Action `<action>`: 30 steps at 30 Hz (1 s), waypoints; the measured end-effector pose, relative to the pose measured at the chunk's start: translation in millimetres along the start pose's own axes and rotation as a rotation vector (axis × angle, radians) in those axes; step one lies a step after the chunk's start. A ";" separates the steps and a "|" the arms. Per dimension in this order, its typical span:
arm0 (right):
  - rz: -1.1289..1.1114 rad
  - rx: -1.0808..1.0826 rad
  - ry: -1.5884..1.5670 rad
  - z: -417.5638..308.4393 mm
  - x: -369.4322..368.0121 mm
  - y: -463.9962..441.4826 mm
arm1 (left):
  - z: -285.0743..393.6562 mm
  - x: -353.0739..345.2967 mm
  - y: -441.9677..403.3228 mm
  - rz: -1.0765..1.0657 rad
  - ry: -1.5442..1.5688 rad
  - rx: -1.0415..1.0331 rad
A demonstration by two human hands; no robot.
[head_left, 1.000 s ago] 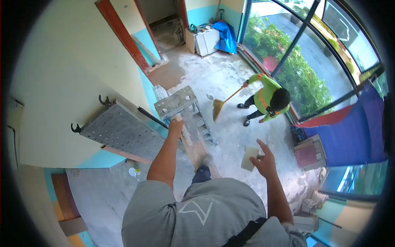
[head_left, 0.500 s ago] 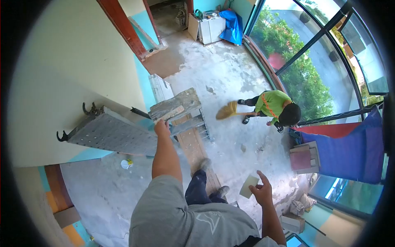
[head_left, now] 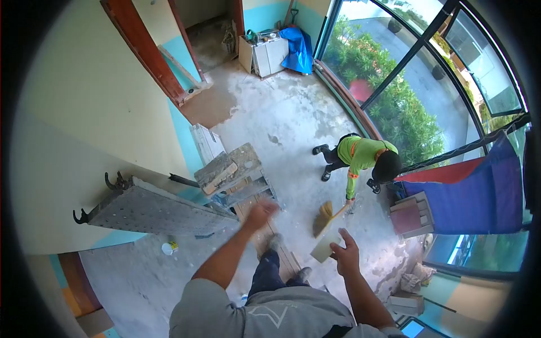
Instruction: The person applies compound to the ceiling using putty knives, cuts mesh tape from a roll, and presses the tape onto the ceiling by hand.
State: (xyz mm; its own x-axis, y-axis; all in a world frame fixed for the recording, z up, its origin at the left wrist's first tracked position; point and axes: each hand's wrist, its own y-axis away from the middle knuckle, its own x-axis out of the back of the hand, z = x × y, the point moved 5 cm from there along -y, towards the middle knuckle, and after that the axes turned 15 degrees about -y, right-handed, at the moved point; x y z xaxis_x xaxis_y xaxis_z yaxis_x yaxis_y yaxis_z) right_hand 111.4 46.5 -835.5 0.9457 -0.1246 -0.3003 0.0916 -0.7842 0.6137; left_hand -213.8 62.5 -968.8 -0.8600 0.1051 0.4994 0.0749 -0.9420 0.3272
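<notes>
My right hand [head_left: 346,254] grips a pale, flat rectangular plate [head_left: 326,248], with the thumb at its edge and a finger stretched out. My left hand [head_left: 263,214], smeared by motion, hovers over the wooden plank [head_left: 252,206] beyond my feet; its fingers cannot be made out. Just past it stands a plaster-stained step stand [head_left: 248,161]. On its top board lies a narrow wooden piece [head_left: 221,177], apart from my left hand.
A person in a green shirt [head_left: 363,155] bends at the right, holding a broom [head_left: 323,218] to the floor. A perforated metal panel [head_left: 163,208] leans at the left wall. A small white bucket [head_left: 168,248] sits on the floor. Boxes and a blue tarp [head_left: 297,49] stand at the back.
My left hand has left the stand's top and moved right, back toward me. The right hand and plate shifted slightly left and up. The other person's broom swung nearer to me.
</notes>
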 end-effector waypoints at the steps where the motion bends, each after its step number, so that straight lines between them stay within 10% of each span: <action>1: 0.008 -0.024 -0.075 1.5 -5.9 -4.8 | 32.9 -30.3 23.5 -0.182 0.145 -0.051; 4: -0.045 -0.069 -0.264 3.2 -26.5 -8.5 | 144.5 -29.0 82.1 -0.064 0.021 -0.446; 6: -0.137 -0.098 -0.312 6.2 -35.6 -7.6 | 176.7 -15.4 96.5 -0.189 0.099 -0.269; 9: -0.123 -0.068 0.315 -25.2 -50.3 -0.2 | 177.0 -16.8 99.5 -0.235 0.106 -0.225; 12: -0.172 0.436 0.794 -36.4 -48.3 -3.5 | 168.9 -12.8 102.6 -0.245 0.075 -0.260; 30: -0.135 0.391 0.625 -24.0 -58.8 -10.6 | 176.5 -3.8 102.0 -0.260 -0.137 -0.352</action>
State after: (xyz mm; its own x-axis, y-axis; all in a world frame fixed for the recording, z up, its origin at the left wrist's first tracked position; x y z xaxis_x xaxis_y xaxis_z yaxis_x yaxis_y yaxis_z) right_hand 62.2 76.7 -806.8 0.9459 0.2651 0.1873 0.2121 -0.9416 0.2615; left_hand -113.7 22.3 -795.7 -0.7510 0.3714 0.5459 -0.3310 -0.9272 0.1754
